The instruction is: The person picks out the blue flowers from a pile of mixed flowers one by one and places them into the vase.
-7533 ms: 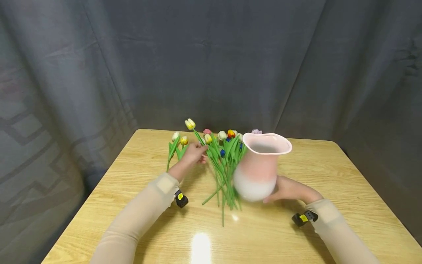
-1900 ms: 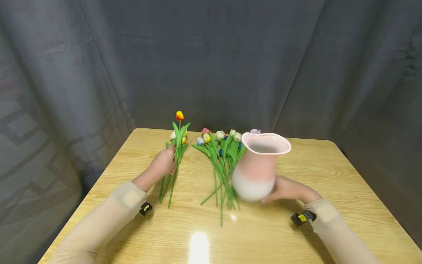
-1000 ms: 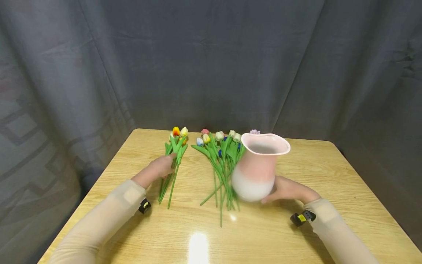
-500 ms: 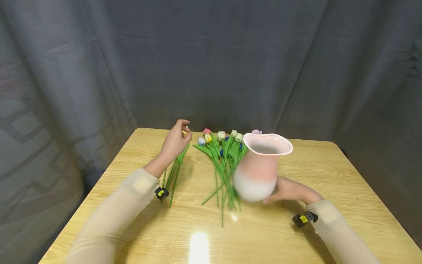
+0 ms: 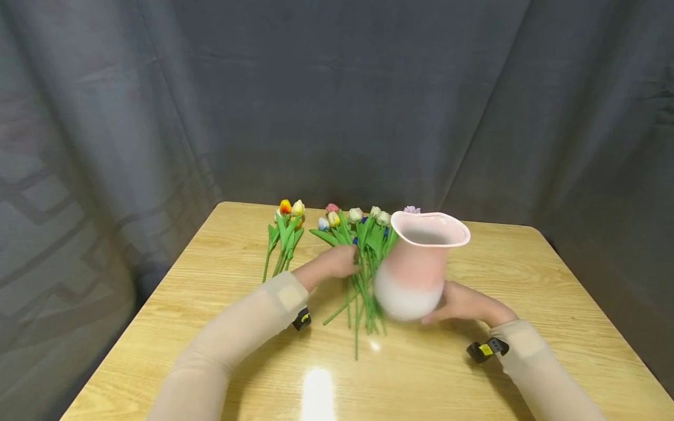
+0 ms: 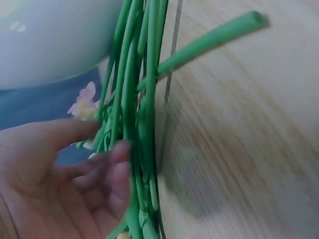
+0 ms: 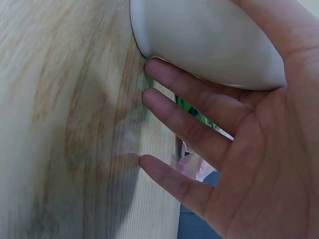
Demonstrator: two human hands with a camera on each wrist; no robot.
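Note:
A bunch of artificial tulips (image 5: 363, 275) with green stems lies mid-table, its white, yellow, blue and pink heads pointing away. My left hand (image 5: 342, 261) is at these stems from the left. In the left wrist view, its thumb and partly bent fingers (image 6: 119, 179) are against or beside the stems (image 6: 144, 109), with no firm grip visible. The pink-and-white vase (image 5: 413, 278) stands right of the bunch, its frilled mouth upward. My right hand (image 5: 463, 301) rests against the vase's lower right side. The right wrist view shows its straight, spread fingers (image 7: 189, 124) with tips on the table.
A smaller group of tulips (image 5: 284, 237), with red-orange, yellow and white heads, lies to the left. Behind the vase a lilac flower (image 5: 412, 209) shows. The wooden table (image 5: 421, 374) ends at a grey curtain (image 5: 337, 117).
My left hand laid a red-orange tulip on the left group, lifted off its heads, and moved right to the middle bunch. My right hand and the vase have stayed put.

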